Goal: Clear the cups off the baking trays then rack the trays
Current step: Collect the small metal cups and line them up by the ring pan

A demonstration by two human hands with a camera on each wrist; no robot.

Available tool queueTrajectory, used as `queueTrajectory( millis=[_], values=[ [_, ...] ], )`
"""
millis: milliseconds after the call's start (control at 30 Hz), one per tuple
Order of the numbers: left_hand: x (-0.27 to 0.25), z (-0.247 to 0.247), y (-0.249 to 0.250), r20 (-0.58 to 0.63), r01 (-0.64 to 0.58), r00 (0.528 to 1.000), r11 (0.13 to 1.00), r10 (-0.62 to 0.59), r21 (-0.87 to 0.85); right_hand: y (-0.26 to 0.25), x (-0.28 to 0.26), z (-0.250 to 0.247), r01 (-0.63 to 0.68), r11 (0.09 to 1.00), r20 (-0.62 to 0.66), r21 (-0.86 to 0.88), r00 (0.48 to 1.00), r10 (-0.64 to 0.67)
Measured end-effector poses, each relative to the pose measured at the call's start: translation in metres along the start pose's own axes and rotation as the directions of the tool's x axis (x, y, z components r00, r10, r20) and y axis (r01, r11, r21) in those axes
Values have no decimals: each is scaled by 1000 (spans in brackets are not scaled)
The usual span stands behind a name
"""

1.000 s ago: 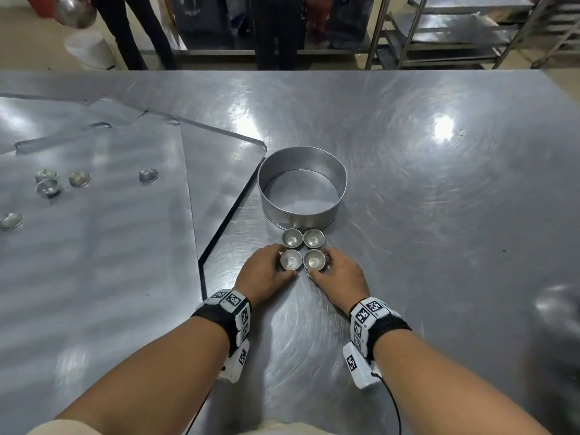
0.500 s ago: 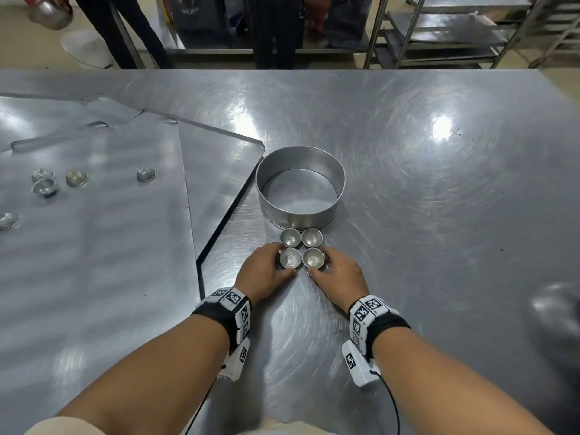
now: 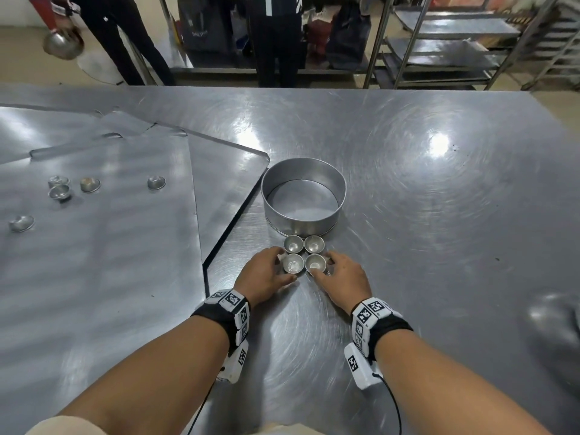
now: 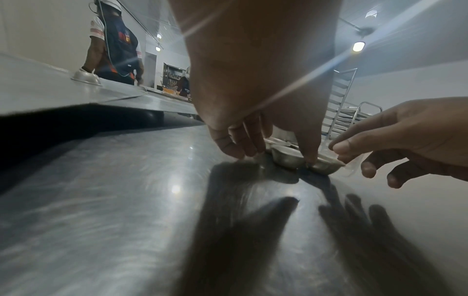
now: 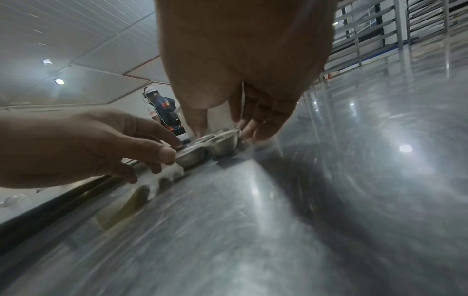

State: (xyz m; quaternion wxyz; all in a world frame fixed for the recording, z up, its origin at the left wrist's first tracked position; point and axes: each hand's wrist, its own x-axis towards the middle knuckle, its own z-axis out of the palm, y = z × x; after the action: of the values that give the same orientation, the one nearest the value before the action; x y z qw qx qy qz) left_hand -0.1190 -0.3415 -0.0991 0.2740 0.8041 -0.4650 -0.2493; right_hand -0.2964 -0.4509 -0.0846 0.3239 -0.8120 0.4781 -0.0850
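Four small metal cups sit in a tight square on the steel table, just in front of a round ring pan (image 3: 303,196). My left hand (image 3: 284,267) curls its thumb and fingers round the near-left cup (image 3: 293,264). My right hand (image 3: 323,266) does the same round the near-right cup (image 3: 314,262). Both cups stand on the table, touching each other. The far two cups (image 3: 293,244) are untouched. In the left wrist view, the fingers (image 4: 240,152) reach the table beside the cup (image 4: 287,160). Overlapping flat baking trays (image 3: 94,277) lie at the left, with several loose cups (image 3: 90,184) on the nearest.
The nearest tray's edge (image 3: 201,246) runs just left of my left wrist. Wire tray racks (image 3: 439,42) stand beyond the table at the back right. Two people stand behind the far edge, one holding a metal bowl (image 3: 62,45). Bare steel table (image 3: 439,215) spreads to the right.
Both hands stay at the two near cups, and the cups have not shifted. The view has tilted up slightly, and the person with the bowl has moved.
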Motion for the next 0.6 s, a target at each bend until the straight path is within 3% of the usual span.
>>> queueTrajectory(
  millis=[100, 333, 600],
  values=[
    [-6, -17, -4, -8, 2, 1000, 999, -1, 43, -19, 4, -5, 26, 1000, -21, 4, 999, -26],
    [-32, -94, -36, -153, 68, 986, 997, -60, 49, -106, 20, 12, 204, 979, -31, 14, 979, -203],
    [-77, -197, -127, -259, 226, 942, 974, -214, 21, -226, 31, 78, 349, 935, 195, -54, 922, -333]
  ],
)
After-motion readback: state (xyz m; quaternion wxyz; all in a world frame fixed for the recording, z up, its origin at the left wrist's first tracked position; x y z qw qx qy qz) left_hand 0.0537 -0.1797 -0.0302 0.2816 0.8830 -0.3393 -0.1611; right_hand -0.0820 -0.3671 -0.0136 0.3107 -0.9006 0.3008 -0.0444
